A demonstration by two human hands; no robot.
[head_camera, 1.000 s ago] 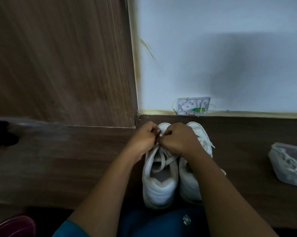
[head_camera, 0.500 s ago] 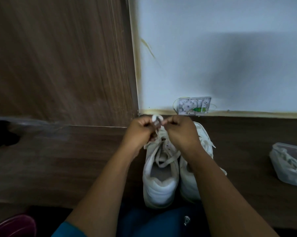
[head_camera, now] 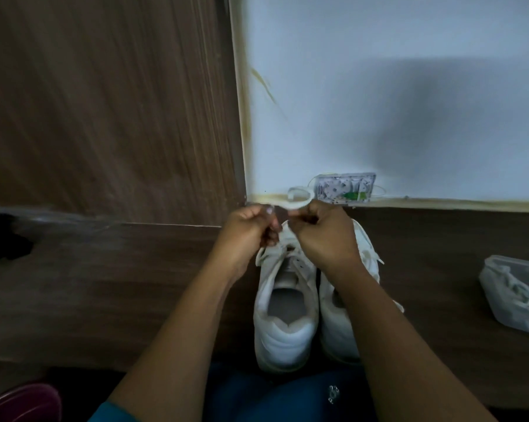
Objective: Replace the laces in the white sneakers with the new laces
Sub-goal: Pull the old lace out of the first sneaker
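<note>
Left hand: the left hand (head_camera: 251, 231) hovers over the toe half of the left shoe, fingers curled, its grip pinched on a flat white shoelace (head_camera: 296, 205).
Right hand: the right hand (head_camera: 325, 239) is just beside the left, knuckles up, its grip narrow and pinched on the same lace; its forearm crosses over the right shoe.
Lace: it arcs in a small loop above and between the two hands, in front of the wall's base; where it runs below the fingers is too blurred to tell.
Sneakers: the left white leather sneaker (head_camera: 284, 327) and the right white leather sneaker (head_camera: 333, 338) stand side by side, touching, heels towards the person, on the dark brown wooden surface (head_camera: 135, 284). Bare eyelet holes show along the left shoe's flap; a lace shows on the right shoe.
New laces: a clear plastic bag (head_camera: 514, 295) holding pale laces lies on the surface, well apart to the right.
Backdrop: a white wall (head_camera: 409, 102) beside a brown wood-grain panel (head_camera: 104, 102); a small white box with a green part (head_camera: 345, 188) sits at the wall's base.
</note>
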